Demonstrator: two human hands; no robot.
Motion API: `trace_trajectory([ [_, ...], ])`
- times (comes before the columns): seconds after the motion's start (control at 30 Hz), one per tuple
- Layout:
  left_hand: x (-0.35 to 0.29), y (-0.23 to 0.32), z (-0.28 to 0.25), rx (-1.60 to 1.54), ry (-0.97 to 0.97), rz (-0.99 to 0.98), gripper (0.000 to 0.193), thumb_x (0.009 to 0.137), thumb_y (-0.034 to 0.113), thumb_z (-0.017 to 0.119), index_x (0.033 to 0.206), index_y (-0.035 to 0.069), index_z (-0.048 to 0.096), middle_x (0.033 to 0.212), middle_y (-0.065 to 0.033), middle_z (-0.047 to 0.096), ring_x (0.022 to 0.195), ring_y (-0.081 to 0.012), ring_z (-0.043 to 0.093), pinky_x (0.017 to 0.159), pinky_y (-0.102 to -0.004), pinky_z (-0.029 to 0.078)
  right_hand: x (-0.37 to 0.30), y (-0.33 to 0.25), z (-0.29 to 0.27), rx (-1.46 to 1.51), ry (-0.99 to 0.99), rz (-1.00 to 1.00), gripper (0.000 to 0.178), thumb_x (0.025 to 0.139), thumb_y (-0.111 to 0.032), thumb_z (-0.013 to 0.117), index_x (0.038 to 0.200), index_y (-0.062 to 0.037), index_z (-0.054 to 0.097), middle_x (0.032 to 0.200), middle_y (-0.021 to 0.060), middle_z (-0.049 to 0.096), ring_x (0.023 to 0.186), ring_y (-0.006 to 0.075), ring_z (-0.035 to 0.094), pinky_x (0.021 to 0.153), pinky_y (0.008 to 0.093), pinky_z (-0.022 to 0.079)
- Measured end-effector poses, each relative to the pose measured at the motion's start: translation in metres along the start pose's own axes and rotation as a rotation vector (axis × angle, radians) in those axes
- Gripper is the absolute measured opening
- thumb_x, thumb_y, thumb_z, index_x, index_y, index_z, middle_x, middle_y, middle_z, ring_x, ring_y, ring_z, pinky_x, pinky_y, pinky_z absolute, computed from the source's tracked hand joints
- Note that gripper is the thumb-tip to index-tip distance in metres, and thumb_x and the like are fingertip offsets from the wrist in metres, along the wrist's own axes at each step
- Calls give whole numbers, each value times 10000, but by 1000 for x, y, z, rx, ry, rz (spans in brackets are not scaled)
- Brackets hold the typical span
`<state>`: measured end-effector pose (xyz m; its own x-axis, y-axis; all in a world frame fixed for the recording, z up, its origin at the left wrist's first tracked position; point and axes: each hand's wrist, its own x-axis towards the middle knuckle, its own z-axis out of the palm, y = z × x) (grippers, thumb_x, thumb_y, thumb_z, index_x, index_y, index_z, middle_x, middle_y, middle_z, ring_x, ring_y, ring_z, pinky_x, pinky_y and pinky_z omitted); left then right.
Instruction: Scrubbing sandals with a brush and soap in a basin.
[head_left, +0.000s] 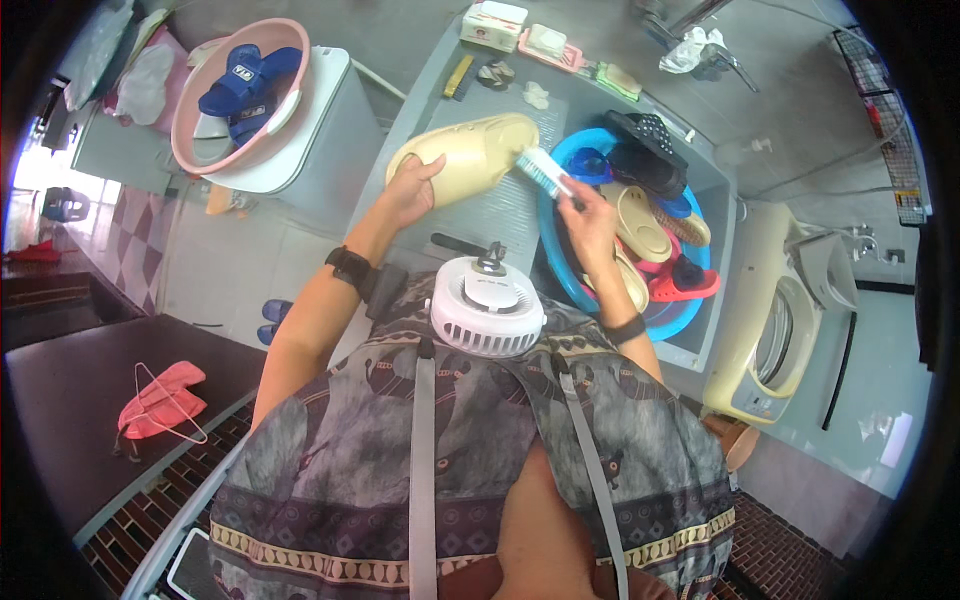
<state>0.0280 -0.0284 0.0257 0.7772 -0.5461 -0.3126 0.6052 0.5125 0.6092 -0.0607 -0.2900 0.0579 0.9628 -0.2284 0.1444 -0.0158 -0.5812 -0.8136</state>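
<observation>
My left hand (412,192) grips a cream-coloured slipper (468,158) by its near left end, thumb on top, and holds it over the ribbed floor of a grey sink (500,225). In my right hand (590,222) is a scrubbing brush (543,172) with pale bluish bristles, its head at the slipper's right end. Whether the bristles touch the slipper I cannot tell. Below my right hand stands a blue basin (550,245) heaped with several slippers and sandals, among them a beige clog (642,222), a red slipper (686,286) and a dark dotted one (650,138).
Along the sink's back ledge are a white and red box (494,24), a pink soap dish (550,48) and a yellow brush (459,75). A faucet (722,62) juts out at the far right. Blue sandals lie in a pink basin (186,130) at left. A washing machine (765,330) stands right.
</observation>
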Motion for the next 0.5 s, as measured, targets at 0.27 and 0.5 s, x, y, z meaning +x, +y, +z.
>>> trace_trajectory([
  [0.27, -21, 3, -9, 242, 87, 172, 364, 862, 114, 533, 1148, -81, 420, 1142, -121, 519, 1031, -169, 513, 899, -298, 396, 0, -16, 36, -605, -45, -420, 203, 614, -110, 672, 799, -54, 611, 823, 180, 580, 827, 334, 565, 759, 389, 445],
  [0.5, -16, 9, 5, 280, 49, 154, 364, 889, 156, 501, 1169, -59, 411, 1163, -127, 502, 1055, -183, 504, 920, -324, 394, 36, -2, 61, -552, -469, 33, 428, 593, -246, 711, 933, -88, 506, 863, 193, 572, 844, 368, 576, 754, 415, 454],
])
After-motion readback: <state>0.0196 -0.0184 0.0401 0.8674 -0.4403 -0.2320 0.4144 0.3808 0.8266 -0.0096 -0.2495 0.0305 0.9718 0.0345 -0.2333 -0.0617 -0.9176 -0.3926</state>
